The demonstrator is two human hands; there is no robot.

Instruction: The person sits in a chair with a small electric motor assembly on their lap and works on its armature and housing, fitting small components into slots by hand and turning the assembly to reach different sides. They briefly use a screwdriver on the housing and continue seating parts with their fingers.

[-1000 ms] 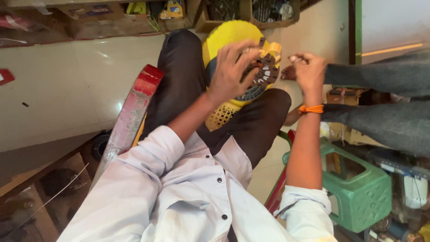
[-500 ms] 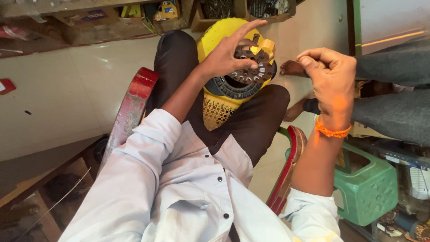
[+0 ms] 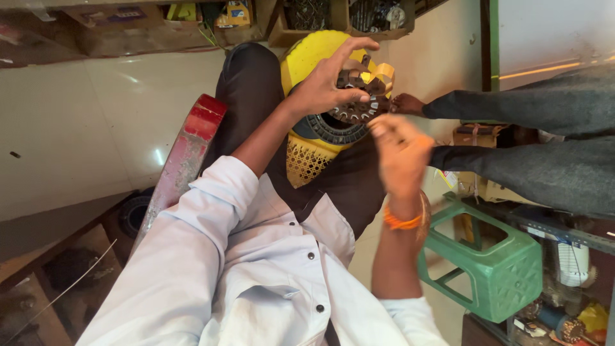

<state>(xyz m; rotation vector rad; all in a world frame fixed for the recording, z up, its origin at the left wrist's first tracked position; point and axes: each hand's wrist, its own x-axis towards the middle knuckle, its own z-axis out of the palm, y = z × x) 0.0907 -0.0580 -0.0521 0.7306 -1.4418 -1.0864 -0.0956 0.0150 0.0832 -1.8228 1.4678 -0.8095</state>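
The right hand (image 3: pixel 400 154) has dropped toward the lap, blurred, its grip impossible to tell. The left hand (image 3: pixel 327 83), fingers spread, pinches the round slotted motor core (image 3: pixel 362 102), which lies flat, hole facing up.

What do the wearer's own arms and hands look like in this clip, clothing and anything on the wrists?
Both arms wear a white shirt with small dark buttons, its sleeves pushed up above the elbows, so the forearms are bare. The left hand is bare, with nothing on its wrist. The right hand, blurred here, has an orange band round its wrist. No gloves or rings can be made out.
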